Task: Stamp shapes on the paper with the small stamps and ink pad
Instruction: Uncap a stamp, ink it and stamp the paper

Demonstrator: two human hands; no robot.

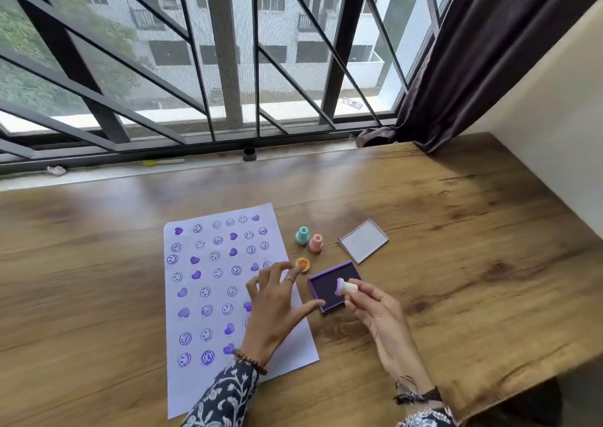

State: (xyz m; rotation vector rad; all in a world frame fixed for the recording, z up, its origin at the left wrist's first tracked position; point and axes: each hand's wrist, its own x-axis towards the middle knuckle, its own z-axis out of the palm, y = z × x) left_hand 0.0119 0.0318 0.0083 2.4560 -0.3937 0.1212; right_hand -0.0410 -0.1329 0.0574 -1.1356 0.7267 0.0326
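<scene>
A white sheet of paper (208,299) lies on the wooden table, covered with several purple smiley and heart prints. My right hand (378,315) holds a small pale stamp (345,287) tilted over the open purple ink pad (326,288), its inked face turned left. My left hand (277,299) rests on the paper's right edge with fingers spread, holding nothing. An orange-yellow stamp (302,264) stands just beyond my left fingertips. A teal stamp (302,235) and a pink stamp (316,243) stand upright behind it.
The ink pad's clear lid (363,240) lies to the right of the stamps. A window with dark bars runs along the table's far edge, a small black pot (249,154) on its sill. A dark curtain (473,67) hangs at the right.
</scene>
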